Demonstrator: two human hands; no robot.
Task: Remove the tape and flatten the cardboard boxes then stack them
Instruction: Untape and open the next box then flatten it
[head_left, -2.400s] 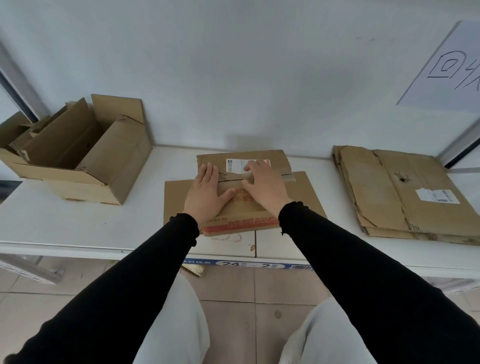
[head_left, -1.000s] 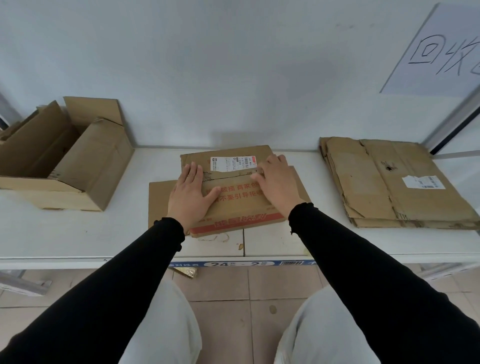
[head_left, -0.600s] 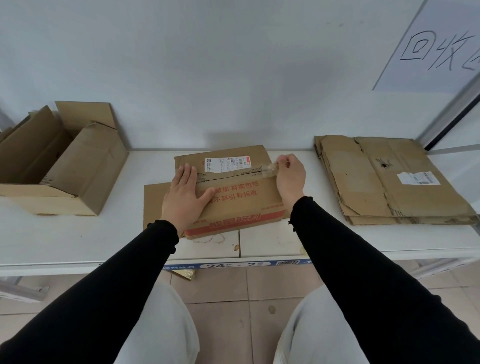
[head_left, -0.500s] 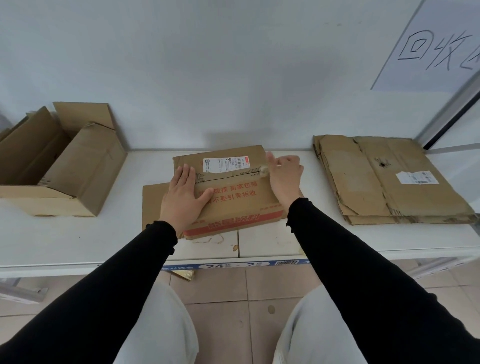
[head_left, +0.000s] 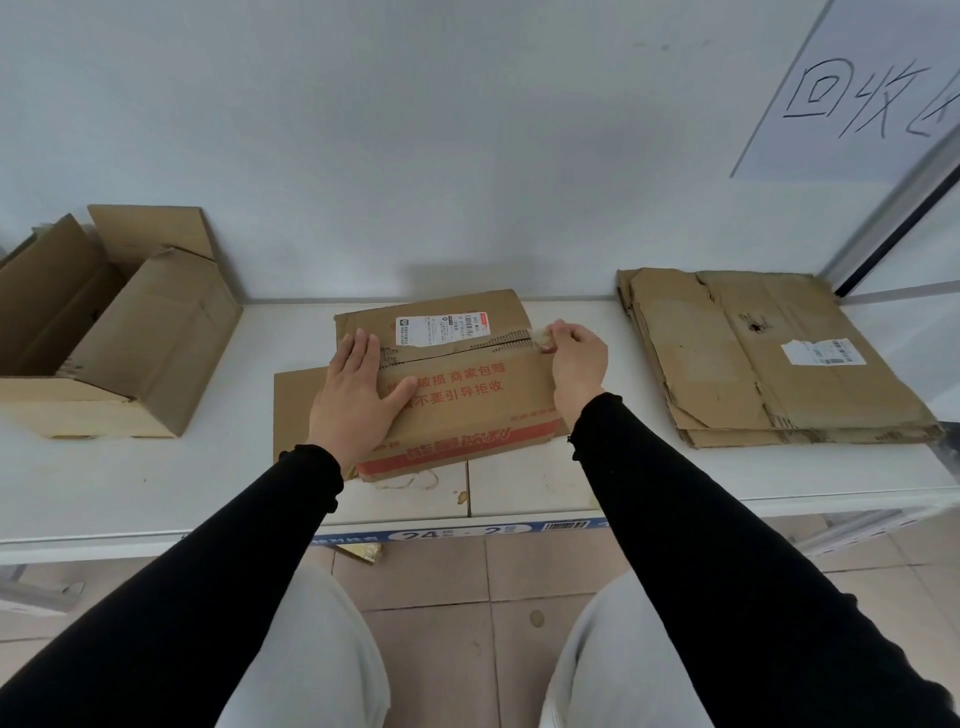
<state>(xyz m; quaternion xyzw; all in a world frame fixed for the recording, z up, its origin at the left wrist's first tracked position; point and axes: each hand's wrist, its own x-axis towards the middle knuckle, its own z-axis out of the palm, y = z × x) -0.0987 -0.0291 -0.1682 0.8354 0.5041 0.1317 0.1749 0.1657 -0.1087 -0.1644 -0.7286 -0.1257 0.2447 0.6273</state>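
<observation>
A flattened cardboard box (head_left: 467, 395) with red print and a white label lies in the middle of the white table (head_left: 156, 478). My left hand (head_left: 358, 400) presses flat on its left part, fingers straight. My right hand (head_left: 574, 358) pinches a crumpled bit of clear tape (head_left: 541, 335) at the right end of the box's seam. The seam shows a torn, ragged edge along its length.
An open, unflattened box (head_left: 130, 332) stands at the table's left end. A stack of flattened cardboard (head_left: 769, 358) lies at the right. A paper sign (head_left: 872, 93) hangs on the wall. Tiled floor and my knees are below the table edge.
My right hand slid from the box's middle to the right end of the seam and took hold of the tape end. The left hand stayed pressed on the box.
</observation>
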